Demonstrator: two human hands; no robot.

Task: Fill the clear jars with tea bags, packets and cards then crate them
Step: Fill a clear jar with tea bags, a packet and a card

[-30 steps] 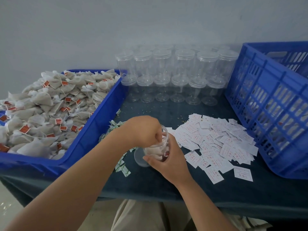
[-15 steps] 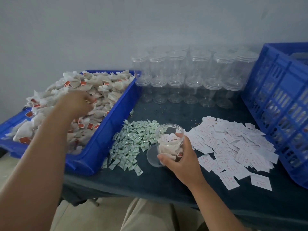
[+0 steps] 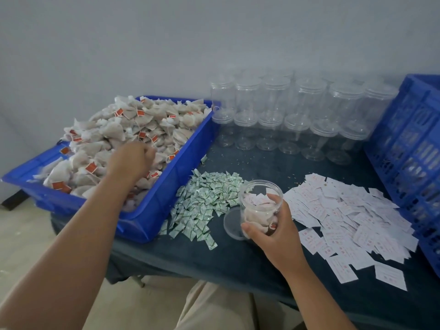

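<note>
My right hand (image 3: 271,231) grips an open clear jar (image 3: 258,206) that stands on the dark table and holds tea bags and a white card. Its clear lid (image 3: 232,222) lies flat just left of it. My left hand (image 3: 129,160) reaches into the blue tray (image 3: 166,194) heaped with tea bags (image 3: 133,125), its fingers curled down among them; whether they hold a bag is hidden. Green-and-white packets (image 3: 207,198) lie in a pile between tray and jar. White cards (image 3: 345,217) are spread to the right of the jar.
Two stacked rows of empty lidded clear jars (image 3: 290,115) stand against the back wall. A tall blue slatted crate (image 3: 409,148) stands at the right edge of the table. The table's front edge runs close below my forearms.
My left hand left the jar mouth, swung left to the tea bag tray and now digs in nearer its middle. My right hand keeps its hold on the jar.
</note>
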